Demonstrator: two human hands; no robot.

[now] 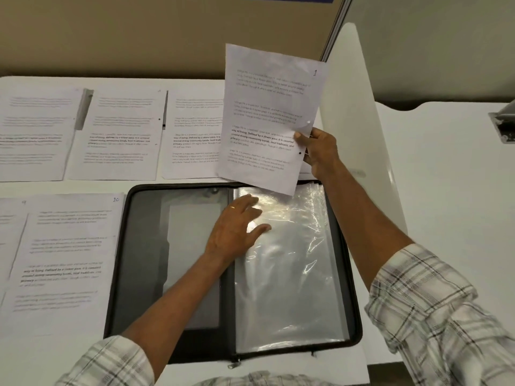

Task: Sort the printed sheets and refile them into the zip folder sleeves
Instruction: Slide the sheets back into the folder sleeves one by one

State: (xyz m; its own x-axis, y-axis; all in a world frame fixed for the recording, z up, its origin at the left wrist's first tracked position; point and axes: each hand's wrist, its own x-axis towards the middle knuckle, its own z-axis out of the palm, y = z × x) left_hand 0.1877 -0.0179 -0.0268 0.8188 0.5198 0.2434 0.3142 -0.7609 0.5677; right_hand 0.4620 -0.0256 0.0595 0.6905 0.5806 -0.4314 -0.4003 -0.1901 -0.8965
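I read this as the filing step for the first page. My right hand [317, 151] pinches the sheet marked 1 [267, 115] by its punched edge, thumb on the front, and holds it tilted above the far edge of the zip folder [119, 260], which lies open on the counter [446, 190] in front of me. My left hand [237, 232] lies flat, fingers spread, on the top sleeve [292, 274] near its upper corner beside the spine, gripping nothing. The other printed sheets [122, 135] lie face up in rows to the left and behind the folder. Next, as I judge it, the left fingers must find and lift the sleeve's mouth, which I cannot make out under the glare. Meanwhile the right hand must square the page to the sleeve and slide it in without buckling the thin paper.
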